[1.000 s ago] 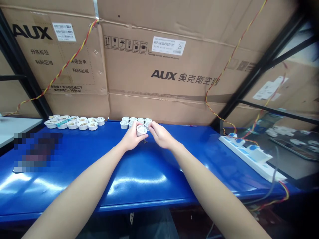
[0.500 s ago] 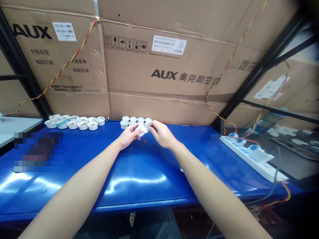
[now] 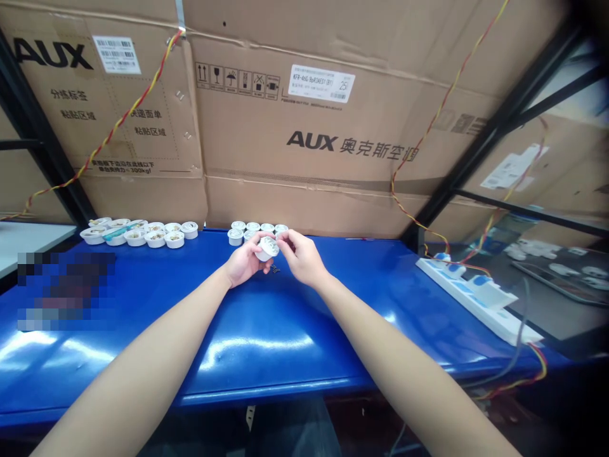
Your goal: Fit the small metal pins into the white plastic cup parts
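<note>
My left hand [image 3: 245, 261] is closed round a small round white cup [image 3: 268, 249], held above the blue table with its top facing me. Close by on the right is my right hand [image 3: 302, 255], its thumb and fingers pinched together at the cup's right edge; what they hold, if anything, is too small to make out. A few small dark pieces [image 3: 275, 270] lie on the table just below the cup. Behind my hands stand several similar white cups [image 3: 235, 236] in rows, partly hidden by my fingers.
Several white cups with small contents [image 3: 155, 238] stand at the back left of the blue table [image 3: 266, 355]. A white power strip [image 3: 480, 298] lies on the right. Cardboard [image 3: 304, 171] rises behind, with twisted wires [image 3: 114, 127] hanging across it.
The cup in my left hand has tipped so its top shows more and moved slightly left. My right hand has also shifted a little left.
</note>
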Demonstrator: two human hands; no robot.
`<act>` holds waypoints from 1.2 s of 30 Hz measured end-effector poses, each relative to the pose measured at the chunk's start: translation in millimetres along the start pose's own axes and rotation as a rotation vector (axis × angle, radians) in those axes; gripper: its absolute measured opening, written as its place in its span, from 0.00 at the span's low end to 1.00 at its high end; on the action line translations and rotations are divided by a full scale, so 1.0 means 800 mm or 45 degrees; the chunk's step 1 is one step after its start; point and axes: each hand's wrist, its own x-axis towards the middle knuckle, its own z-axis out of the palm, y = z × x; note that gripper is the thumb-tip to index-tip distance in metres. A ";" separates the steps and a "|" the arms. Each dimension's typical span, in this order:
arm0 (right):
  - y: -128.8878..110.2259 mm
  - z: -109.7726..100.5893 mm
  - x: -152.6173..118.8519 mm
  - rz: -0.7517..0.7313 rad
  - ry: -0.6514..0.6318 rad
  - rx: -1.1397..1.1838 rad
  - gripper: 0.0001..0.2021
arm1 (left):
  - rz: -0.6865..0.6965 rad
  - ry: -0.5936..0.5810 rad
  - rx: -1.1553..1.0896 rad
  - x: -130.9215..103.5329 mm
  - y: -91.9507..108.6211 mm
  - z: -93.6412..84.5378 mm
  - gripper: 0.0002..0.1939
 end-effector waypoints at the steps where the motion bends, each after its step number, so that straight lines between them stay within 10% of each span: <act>1: 0.001 0.000 0.000 0.004 -0.006 -0.007 0.09 | -0.003 -0.001 0.015 0.000 0.000 0.000 0.20; 36: 0.002 -0.003 -0.005 -0.056 -0.068 -0.006 0.18 | -0.029 0.064 -0.092 -0.002 0.000 0.010 0.36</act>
